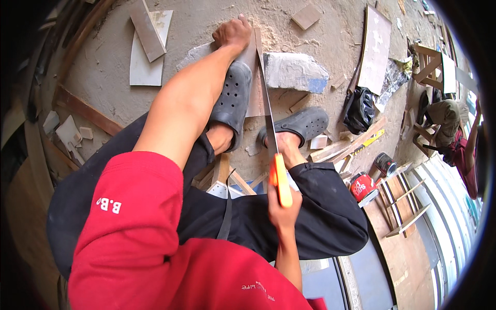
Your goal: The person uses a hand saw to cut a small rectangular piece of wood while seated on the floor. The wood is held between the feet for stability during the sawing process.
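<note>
My right hand point(284, 207) is closed round the orange and yellow handle of a handsaw point(266, 98). Its long blade points away from me, along the right part of a thin wooden board point(254, 103). At the board's far end my left hand point(232, 34) is curled down on its left edge, fingers partly hidden. A grey clog point(233, 95) on my left foot presses on the board's left side. Right of the blade, a rough whitish block point(294, 71) lies by the board. My right foot, in a matching clog point(305, 124), stands nearer.
Board offcuts point(149, 31) lie at the far left, sawdust around my left hand. To the right are a leaning panel point(374, 49), a black plastic bag point(359, 109), a yellow spirit level point(368, 142) and a red can point(363, 187). Another person point(454, 124) is at the far right.
</note>
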{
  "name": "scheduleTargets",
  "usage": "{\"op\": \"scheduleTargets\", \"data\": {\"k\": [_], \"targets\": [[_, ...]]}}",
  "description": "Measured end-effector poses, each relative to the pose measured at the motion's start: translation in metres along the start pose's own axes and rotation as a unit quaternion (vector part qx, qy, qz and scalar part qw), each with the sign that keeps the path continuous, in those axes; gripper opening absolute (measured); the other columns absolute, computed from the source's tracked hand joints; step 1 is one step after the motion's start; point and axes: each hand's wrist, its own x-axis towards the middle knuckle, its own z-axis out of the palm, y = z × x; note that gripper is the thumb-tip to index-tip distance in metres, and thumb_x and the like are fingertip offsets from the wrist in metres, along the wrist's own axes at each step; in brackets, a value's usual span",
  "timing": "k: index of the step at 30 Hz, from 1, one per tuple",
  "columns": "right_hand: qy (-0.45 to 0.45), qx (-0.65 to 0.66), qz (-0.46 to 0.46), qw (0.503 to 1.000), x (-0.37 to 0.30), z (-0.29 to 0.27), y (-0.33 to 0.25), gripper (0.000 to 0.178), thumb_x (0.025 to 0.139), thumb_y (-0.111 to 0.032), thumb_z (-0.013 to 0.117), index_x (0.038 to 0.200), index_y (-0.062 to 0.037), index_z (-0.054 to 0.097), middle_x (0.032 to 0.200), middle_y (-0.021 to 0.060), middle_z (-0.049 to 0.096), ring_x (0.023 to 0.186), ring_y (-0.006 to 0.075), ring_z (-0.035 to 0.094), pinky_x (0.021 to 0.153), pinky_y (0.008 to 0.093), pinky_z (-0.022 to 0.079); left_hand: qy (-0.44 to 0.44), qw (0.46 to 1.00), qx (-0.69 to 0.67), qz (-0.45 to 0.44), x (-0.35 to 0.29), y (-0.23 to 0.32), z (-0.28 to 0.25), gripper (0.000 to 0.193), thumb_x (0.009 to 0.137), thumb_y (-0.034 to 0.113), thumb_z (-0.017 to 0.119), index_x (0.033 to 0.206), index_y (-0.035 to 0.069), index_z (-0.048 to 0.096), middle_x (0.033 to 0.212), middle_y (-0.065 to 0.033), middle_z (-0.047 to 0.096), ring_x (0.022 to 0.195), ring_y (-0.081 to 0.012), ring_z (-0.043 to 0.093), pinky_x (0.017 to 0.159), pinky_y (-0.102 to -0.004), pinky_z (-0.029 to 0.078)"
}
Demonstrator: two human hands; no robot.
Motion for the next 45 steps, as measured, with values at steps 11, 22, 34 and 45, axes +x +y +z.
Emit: {"op": "scheduleTargets", "data": {"k": [11, 22, 34, 45], "targets": [[0.018, 0.027, 0.003, 0.999, -0.013, 0.020, 0.044, 0.011, 0.080, -0.004, 0.066, 0.074, 0.0026, 0.060, 0.059, 0.0153, 0.057, 0.049, 0.0275, 0.058, 0.051, 0.0360, 0.045, 0.016, 1.000, 0.015, 0.011, -0.003, 0.001, 0.005, 0.060, 0.098, 0.043, 0.034, 0.083, 0.002, 0.075, 0.089, -0.0245, 0.071, 0.090, -0.0418, 0.068, 0.086, -0.0503, 0.048], [0.020, 0.055, 0.016, 0.998, -0.025, 0.019, 0.073, 0.010, 0.082, -0.001, 0.065, 0.075, 0.0029, 0.060, 0.056, 0.0131, 0.054, 0.047, 0.0230, 0.056, 0.050, 0.0351, 0.043, 0.022, 1.000, 0.013, 0.006, -0.005, 0.008, 0.004, 0.060, 0.098, 0.040, 0.033, 0.077, 0.002, 0.074, 0.081, -0.0234, 0.071, 0.084, -0.0387, 0.069, 0.083, -0.0476, 0.048], [0.010, 0.037, -0.008, 0.999, -0.013, 0.018, 0.086, 0.010, 0.080, -0.001, 0.064, 0.071, 0.0015, 0.060, 0.056, 0.0142, 0.055, 0.047, 0.0264, 0.057, 0.049, 0.0354, 0.043, 0.056, 0.998, 0.009, 0.022, -0.001, 0.001, 0.008, 0.061, 0.098, 0.041, 0.031, 0.077, 0.003, 0.074, 0.084, -0.0229, 0.071, 0.086, -0.0400, 0.069, 0.083, -0.0502, 0.048], [0.013, 0.008, -0.146, 0.989, 0.036, 0.039, 0.093, 0.005, 0.082, -0.001, 0.063, 0.078, 0.0029, 0.063, 0.060, 0.0141, 0.059, 0.050, 0.0267, 0.057, 0.052, 0.0359, 0.045, 0.007, 1.000, -0.006, 0.001, 0.002, 0.006, -0.003, 0.062, 0.098, 0.046, 0.031, 0.091, 0.003, 0.075, 0.094, -0.0260, 0.070, 0.095, -0.0431, 0.067, 0.089, -0.0510, 0.049]]}}
